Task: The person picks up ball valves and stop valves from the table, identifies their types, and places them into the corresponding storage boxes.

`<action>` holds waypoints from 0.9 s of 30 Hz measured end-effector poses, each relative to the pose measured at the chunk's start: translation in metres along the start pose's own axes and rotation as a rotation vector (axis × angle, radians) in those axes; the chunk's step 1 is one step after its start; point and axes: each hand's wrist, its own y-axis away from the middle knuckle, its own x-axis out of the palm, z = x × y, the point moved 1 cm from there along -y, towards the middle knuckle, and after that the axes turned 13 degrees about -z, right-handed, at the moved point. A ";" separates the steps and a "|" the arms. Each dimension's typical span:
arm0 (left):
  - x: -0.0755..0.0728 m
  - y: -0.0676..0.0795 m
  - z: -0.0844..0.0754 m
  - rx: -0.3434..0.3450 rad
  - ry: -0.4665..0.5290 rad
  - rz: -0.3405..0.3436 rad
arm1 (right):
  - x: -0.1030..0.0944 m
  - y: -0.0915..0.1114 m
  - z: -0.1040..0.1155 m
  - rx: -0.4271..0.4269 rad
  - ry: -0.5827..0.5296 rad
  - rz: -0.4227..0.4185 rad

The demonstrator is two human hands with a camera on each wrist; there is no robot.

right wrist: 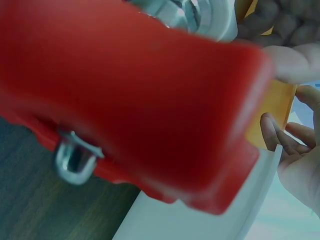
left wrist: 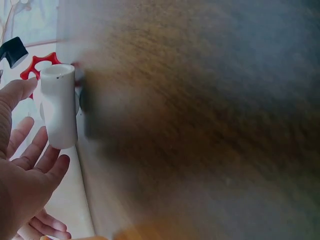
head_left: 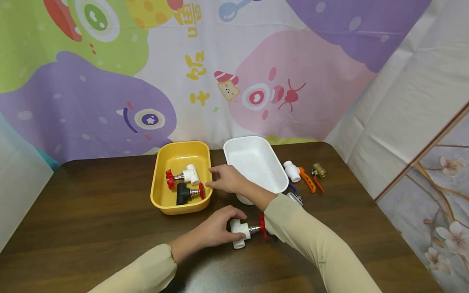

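Note:
In the head view my left hand (head_left: 218,228) curves around a white tee-shaped pipe valve (head_left: 239,230) with a red handwheel (head_left: 262,227), lying on the table. In the left wrist view the left thumb and fingers are spread beside its white tube (left wrist: 61,107), without a clear pinch. My right hand (head_left: 229,179) reaches across to the right rim of the yellow tray (head_left: 156,175), fingers loosely bent and holding nothing. Inside that tray lie a white valve (head_left: 191,175) and a black valve (head_left: 182,194), both with red handwheels. The red handwheel (right wrist: 135,95) looms large in the right wrist view.
A white tray (head_left: 253,158) stands beside the yellow one, under the right forearm. To its right lie a white ball valve (head_left: 292,171) with an orange handle (head_left: 307,180), a brass valve (head_left: 320,170) with a red lever, and a metal valve (head_left: 294,198) with blue on it.

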 end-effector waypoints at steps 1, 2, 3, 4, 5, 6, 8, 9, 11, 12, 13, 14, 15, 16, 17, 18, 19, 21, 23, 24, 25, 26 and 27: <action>0.001 0.000 0.000 0.008 -0.001 0.000 | 0.000 0.000 0.000 0.001 0.000 0.001; 0.002 -0.001 0.000 0.014 -0.002 0.000 | 0.000 0.000 0.000 0.003 0.001 0.002; 0.003 -0.001 0.000 0.015 -0.002 0.002 | 0.000 0.000 0.000 0.006 0.000 0.003; 0.004 -0.001 0.000 0.017 -0.002 0.004 | 0.000 -0.001 0.000 0.010 0.000 0.004; 0.005 -0.001 0.000 0.017 -0.004 0.006 | 0.000 -0.001 0.000 0.013 -0.001 0.004; 0.006 -0.001 0.000 0.018 -0.008 0.009 | 0.000 -0.001 0.000 0.017 -0.002 0.005; 0.007 -0.001 0.001 0.014 -0.005 0.015 | 0.001 -0.001 0.000 0.022 0.001 0.004; 0.008 -0.001 0.001 0.010 -0.006 0.019 | 0.001 -0.001 0.000 0.025 0.003 0.004; 0.009 -0.001 0.001 0.016 -0.009 0.021 | 0.001 -0.001 0.000 0.031 0.005 0.005; 0.010 -0.001 0.001 0.016 -0.011 0.023 | 0.001 -0.001 0.000 0.034 0.006 0.006; 0.010 -0.002 0.001 0.016 -0.012 0.026 | 0.001 -0.001 -0.001 0.035 0.008 0.006; 0.010 -0.002 0.002 0.014 -0.015 0.029 | 0.001 -0.001 -0.001 0.039 0.007 0.007; 0.011 -0.002 0.002 0.012 -0.020 0.032 | 0.001 -0.001 -0.001 0.042 0.006 0.009; 0.011 -0.003 0.002 0.016 -0.025 0.033 | 0.001 -0.001 -0.001 0.045 0.005 0.009; 0.012 -0.003 0.002 0.017 -0.029 0.034 | 0.001 -0.001 -0.001 0.047 0.003 0.009; 0.012 -0.004 0.002 0.010 -0.032 0.040 | 0.001 -0.001 -0.001 0.050 0.000 0.010; 0.013 -0.004 0.002 0.011 -0.036 0.043 | 0.001 -0.002 -0.001 0.048 0.001 0.009; 0.015 -0.005 0.003 0.013 -0.044 0.047 | 0.002 -0.002 -0.001 0.047 -0.003 0.008; 0.016 -0.006 0.004 0.007 -0.053 0.056 | 0.002 -0.002 -0.002 0.042 -0.002 0.006; 0.017 -0.006 0.004 0.006 -0.060 0.060 | 0.002 -0.003 -0.002 0.038 0.000 0.003; 0.017 -0.006 0.004 0.005 -0.064 0.062 | 0.003 -0.003 -0.002 0.035 0.001 0.000; 0.018 -0.007 0.003 0.003 -0.068 0.064 | 0.003 -0.003 -0.002 0.033 0.001 -0.001; 0.019 -0.007 0.003 0.002 -0.073 0.065 | 0.003 -0.003 -0.002 0.031 0.000 -0.003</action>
